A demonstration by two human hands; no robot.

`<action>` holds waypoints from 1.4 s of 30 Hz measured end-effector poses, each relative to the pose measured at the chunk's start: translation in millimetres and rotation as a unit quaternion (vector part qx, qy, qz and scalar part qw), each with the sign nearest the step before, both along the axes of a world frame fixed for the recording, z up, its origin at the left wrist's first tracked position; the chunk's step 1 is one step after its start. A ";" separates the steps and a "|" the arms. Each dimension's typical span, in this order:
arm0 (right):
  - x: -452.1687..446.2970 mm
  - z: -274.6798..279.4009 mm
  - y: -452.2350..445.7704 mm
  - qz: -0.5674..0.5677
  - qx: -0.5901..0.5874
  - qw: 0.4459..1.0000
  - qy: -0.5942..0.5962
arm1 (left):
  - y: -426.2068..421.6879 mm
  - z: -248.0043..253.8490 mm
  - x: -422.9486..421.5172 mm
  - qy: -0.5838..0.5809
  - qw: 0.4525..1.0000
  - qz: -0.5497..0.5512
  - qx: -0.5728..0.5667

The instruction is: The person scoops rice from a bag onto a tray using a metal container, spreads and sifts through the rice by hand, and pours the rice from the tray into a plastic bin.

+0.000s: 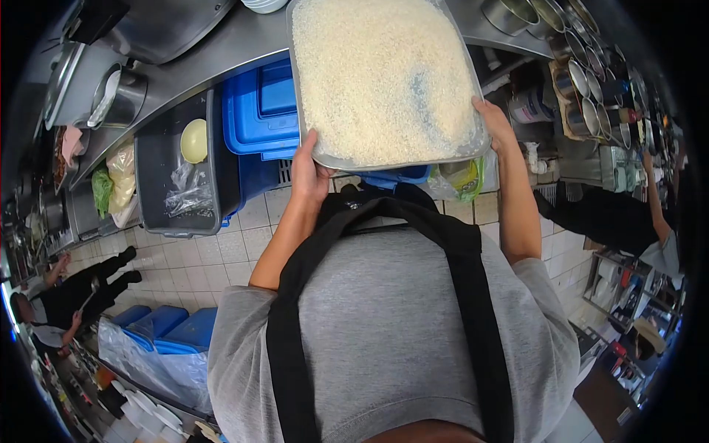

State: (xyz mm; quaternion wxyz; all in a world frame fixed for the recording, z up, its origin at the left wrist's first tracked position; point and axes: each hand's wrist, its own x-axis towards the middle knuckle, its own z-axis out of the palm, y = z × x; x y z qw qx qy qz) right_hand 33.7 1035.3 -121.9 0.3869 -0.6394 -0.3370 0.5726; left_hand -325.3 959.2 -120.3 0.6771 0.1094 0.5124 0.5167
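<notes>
A wide see-through tub (405, 158) of what looks like uncooked rice (369, 74) is in front of my chest, at the edge of the steel counter. A hollow in the grains on the right shows a bluish patch. My left hand (309, 173) grips the tub's near left corner, thumb on the rim and fingers partly hidden beneath. On the right side wall, my right hand (495, 125) holds near the corner, its fingers mostly hidden behind the tub. Whether the counter bears part of the tub's weight, I cannot tell.
Below the counter (199, 74) stand a blue lidded bin (255, 111) and a grey bin (151, 188) with a yellow bowl (194, 141). Metal pots (511, 15) line the upper right. One person (81, 295) is at left, another (620, 221) at right. Blue-lidded bins (185, 332) stand behind me.
</notes>
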 end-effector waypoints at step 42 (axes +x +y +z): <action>176.5 -146.0 -155.1 0.196 0.066 0.882 -0.424 | -189.7 -182.4 155.8 0.353 0.933 -0.025 -0.069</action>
